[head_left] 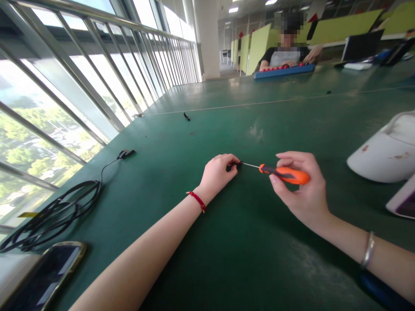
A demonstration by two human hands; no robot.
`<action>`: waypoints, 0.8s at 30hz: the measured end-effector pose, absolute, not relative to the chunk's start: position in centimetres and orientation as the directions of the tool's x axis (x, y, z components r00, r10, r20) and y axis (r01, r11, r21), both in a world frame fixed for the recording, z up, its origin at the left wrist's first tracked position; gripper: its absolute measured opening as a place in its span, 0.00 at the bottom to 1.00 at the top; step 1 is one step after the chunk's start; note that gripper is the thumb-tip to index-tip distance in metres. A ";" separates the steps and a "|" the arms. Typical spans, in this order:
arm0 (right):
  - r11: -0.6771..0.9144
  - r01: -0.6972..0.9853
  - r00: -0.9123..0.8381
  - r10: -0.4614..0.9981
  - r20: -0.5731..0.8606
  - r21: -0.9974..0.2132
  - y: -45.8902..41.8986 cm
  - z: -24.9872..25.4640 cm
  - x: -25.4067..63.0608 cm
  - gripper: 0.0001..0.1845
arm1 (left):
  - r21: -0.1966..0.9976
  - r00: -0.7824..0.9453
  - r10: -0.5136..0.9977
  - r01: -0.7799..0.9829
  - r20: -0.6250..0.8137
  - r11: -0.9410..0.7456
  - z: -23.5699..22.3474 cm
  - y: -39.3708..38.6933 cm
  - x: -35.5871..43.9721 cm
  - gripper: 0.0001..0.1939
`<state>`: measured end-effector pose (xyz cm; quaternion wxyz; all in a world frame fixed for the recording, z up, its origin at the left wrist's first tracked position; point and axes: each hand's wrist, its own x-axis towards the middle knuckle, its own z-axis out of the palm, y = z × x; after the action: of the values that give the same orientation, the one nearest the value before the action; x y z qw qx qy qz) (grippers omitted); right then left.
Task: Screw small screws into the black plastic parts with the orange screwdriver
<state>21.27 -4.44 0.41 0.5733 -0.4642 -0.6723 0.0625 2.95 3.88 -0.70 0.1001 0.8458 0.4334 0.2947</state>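
Observation:
My left hand (pixel 218 172) is closed in a pinch on a small black part (pixel 239 163) just above the green table (pixel 207 242). Most of that part is hidden by the fingers, so its kind does not show. An orange and black screwdriver (pixel 285 173) lies in the loose grip of my right hand (pixel 308 190), with the thumb under its handle and the fingers curved over it. Its thin metal shaft points left, and the tip meets the black part at my left fingertips.
A coiled black cable (pixel 71 207) and a phone (pixel 48 276) lie at the left, beside a metal railing (pixel 97 39). Farther back is a small black piece (pixel 186 116). A white container (pixel 382 151) stands at the right. A person (pixel 285 54) sits across behind a blue tray (pixel 283 72).

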 end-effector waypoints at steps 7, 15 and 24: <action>0.516 0.596 -0.025 0.778 0.628 -0.615 -4.8 0.9 21.1 0.05 | 0.429 0.450 0.802 0.682 0.393 -0.593 -0.5 3.8 3.0 0.10; 0.567 0.539 0.031 0.726 0.687 -0.623 -4.2 0.2 21.4 0.20 | 0.416 0.455 0.792 0.680 0.407 -0.604 -0.7 3.8 2.9 0.10; 0.515 0.614 0.036 0.739 0.673 -0.598 -4.6 0.6 21.1 0.09 | 0.418 0.449 0.800 0.688 0.397 -0.593 -0.6 3.8 3.0 0.10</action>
<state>21.07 -4.64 0.62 0.5283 -0.4889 -0.6917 0.0591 2.95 3.80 -0.57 0.0983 0.8455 0.4400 0.2860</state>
